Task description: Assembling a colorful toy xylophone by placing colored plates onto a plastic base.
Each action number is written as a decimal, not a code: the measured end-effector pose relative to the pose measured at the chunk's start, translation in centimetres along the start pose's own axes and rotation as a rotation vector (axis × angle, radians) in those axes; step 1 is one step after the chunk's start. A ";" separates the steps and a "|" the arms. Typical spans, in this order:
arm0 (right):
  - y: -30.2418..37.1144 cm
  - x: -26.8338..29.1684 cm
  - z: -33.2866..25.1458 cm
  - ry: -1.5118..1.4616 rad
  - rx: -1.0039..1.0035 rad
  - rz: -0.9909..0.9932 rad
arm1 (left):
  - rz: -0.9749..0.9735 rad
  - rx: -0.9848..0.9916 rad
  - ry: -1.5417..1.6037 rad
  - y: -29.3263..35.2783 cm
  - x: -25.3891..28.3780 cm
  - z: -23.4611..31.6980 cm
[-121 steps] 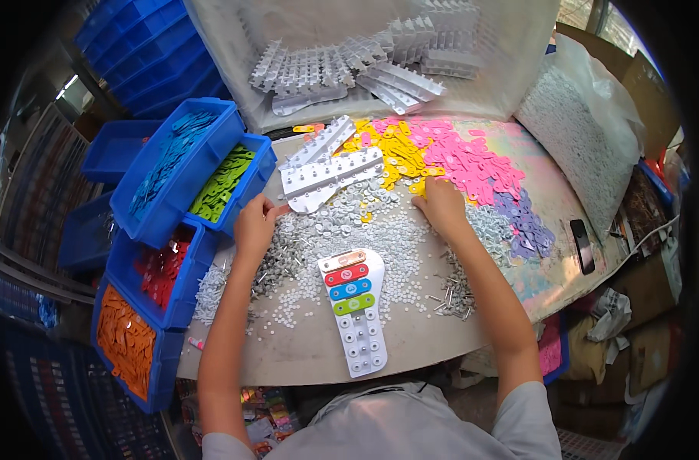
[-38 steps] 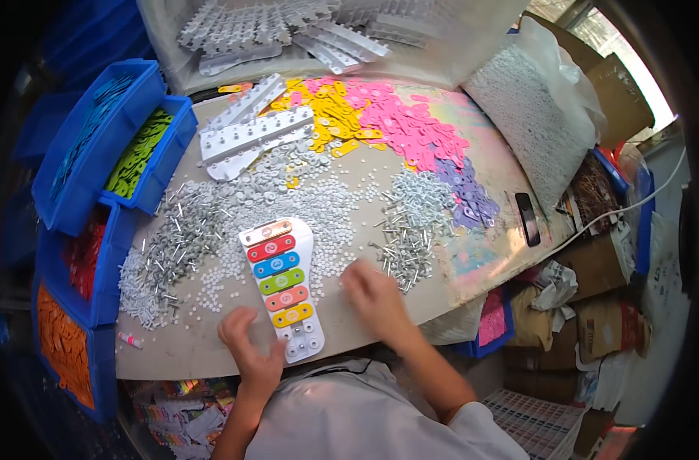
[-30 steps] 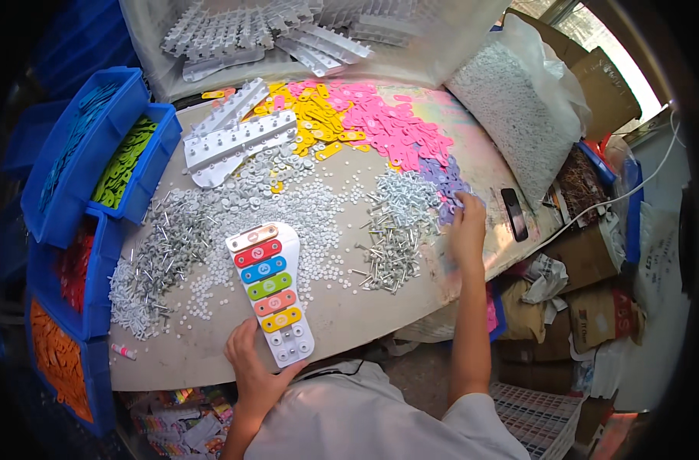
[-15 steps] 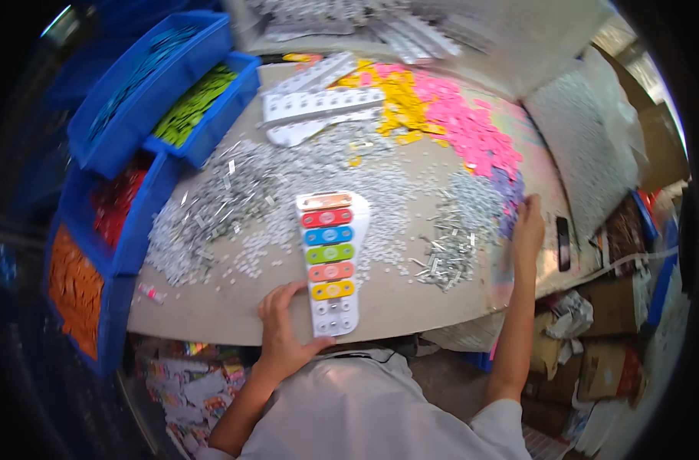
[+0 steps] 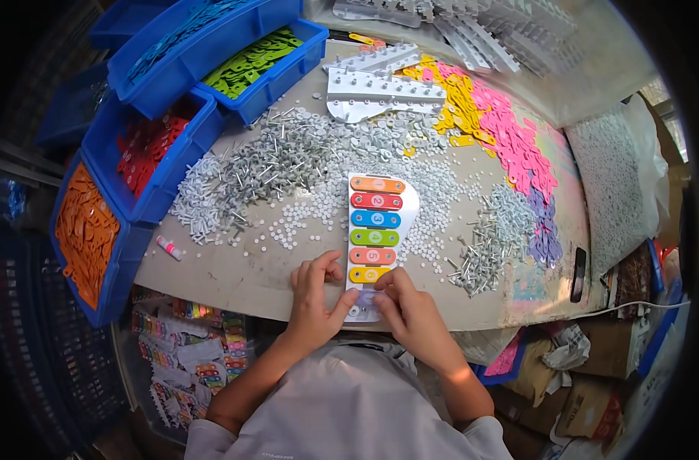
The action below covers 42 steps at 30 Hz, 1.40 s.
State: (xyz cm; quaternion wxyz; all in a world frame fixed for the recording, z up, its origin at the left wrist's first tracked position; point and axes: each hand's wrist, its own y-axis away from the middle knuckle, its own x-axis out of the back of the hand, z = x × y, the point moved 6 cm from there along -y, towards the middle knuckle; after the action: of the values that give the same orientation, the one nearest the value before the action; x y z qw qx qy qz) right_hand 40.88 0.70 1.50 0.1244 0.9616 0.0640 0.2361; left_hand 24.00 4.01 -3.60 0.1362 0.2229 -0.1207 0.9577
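A white toy xylophone (image 5: 408, 207) lies upright in front of me, its wide end away from me. Orange, red, blue, green, coral and yellow keys run down it in a row. At its near end a pale purple key (image 5: 369, 300) lies over the bare pegs, partly hidden by fingers. My right hand (image 5: 411, 310) pinches this key from the right side. On the left, my left hand (image 5: 316, 295) has curled fingers, and its thumb presses the xylophone's near left edge by the purple key.
Blue bins (image 5: 242, 107) of coloured keys line the left. Heaps of screws (image 5: 265, 172) and small white washers (image 5: 434, 199) surround the xylophone. Yellow, pink (image 5: 510, 134) and purple keys (image 5: 545, 234) lie at right, near a dark phone (image 5: 578, 274). White xylophone bases (image 5: 384, 96) rest at the back.
My right hand has come from the purple pile to the xylophone's near end with a purple key. The left thumb has moved onto its edge. The whole view has shifted.
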 end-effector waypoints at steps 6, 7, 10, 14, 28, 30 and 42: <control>-0.4 0.1 0.9 0.126 -0.033 0.043 | 0.004 0.041 0.051 -0.2 -0.2 -0.6; -0.4 0.5 1.5 0.086 -0.035 0.078 | -0.003 0.035 0.057 -0.4 -0.3 -0.5; -0.2 1.2 2.9 -0.021 -0.084 0.107 | 0.001 0.052 0.068 -0.8 -0.5 -0.3; 0.0 0.6 4.8 -0.221 -0.137 0.113 | -0.002 0.123 0.100 -0.7 -0.3 -1.1; 1.2 0.0 3.6 0.115 0.093 0.343 | -0.044 -0.018 -0.106 -1.6 0.3 0.9; 1.1 -0.1 3.3 0.100 0.102 0.324 | -0.010 -0.021 -0.134 -1.4 0.3 1.4; 2.4 -0.2 4.1 -0.266 -0.174 0.087 | -0.107 -0.025 -0.039 0.3 0.7 1.8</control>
State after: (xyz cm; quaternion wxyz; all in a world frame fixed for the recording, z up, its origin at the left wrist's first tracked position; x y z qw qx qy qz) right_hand 42.81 -2.48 -1.44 0.2041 0.9719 -0.0154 0.1167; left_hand 23.98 3.31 -1.78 0.1876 0.2459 -0.1232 0.9430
